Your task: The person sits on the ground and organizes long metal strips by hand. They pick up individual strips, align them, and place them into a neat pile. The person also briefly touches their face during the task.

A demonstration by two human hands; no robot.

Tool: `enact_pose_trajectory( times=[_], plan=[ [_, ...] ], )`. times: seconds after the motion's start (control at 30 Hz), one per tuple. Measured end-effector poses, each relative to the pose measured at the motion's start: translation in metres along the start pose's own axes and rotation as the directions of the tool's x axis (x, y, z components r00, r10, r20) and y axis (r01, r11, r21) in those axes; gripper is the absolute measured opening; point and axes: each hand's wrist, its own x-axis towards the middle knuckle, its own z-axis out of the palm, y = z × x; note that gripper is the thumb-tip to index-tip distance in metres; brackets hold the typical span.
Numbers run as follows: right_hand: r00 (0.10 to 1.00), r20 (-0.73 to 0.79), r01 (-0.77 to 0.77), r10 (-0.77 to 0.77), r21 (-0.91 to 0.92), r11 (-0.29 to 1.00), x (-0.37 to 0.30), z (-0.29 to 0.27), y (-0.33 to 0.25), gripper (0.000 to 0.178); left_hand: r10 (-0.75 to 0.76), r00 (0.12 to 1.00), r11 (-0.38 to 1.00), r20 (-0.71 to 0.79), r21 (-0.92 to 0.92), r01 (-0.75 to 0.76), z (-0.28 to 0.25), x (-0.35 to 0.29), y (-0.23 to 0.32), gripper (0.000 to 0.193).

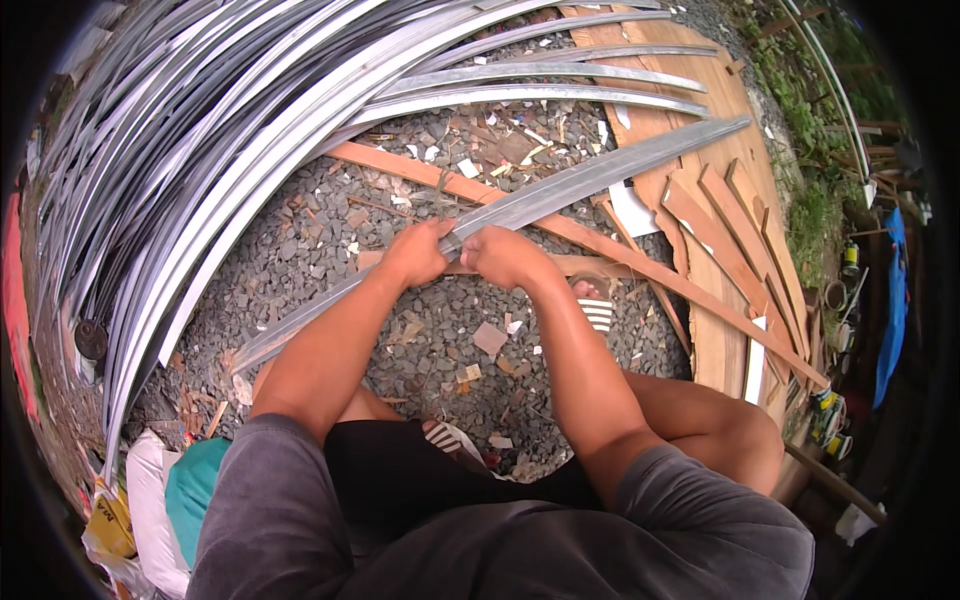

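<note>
Metal channel: We found the grey length [600,178] lying diagonally across a reddish wooden plank [640,263], far end over plywood [712,345].
Left hand [415,253]: We noted it touching the channel; we could not tell whether its grip was clamped.
Right hand [505,258]: We observed the grip together, fingers curled beside the channel.
Ground: We recorded grey gravel [290,240].
</note>
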Motion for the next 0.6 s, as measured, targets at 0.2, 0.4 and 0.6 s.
enact_pose_trajectory(
  times=[0.2, 0.4, 0.6],
  plan=[
    [0.990, 0.065, -0.117, 0.121, -0.064, 0.991, 0.008, 0.004, 0.015, 0.024, -0.108, 0.993, 0.994, 0.039, 0.018, 0.107, 0.009, 0.015, -0.003, 0.049],
    [0.935, -0.352, 0.308, -0.035, 0.763, 0.568, 0.023, 0.016, 0.049, 0.028, -0.337, 0.941, 0.479, -0.011, -0.863, 0.162, 0.003, 0.040, -0.023, 0.025],
    [0.991, 0.012, -0.058, 0.130, 0.933, 0.356, 0.026, 0.033, 0.043, 0.032, -0.385, 0.917, 0.248, -0.100, -0.969, -0.001, -0.003, 0.056, 0.003, 0.023]
  ],
)
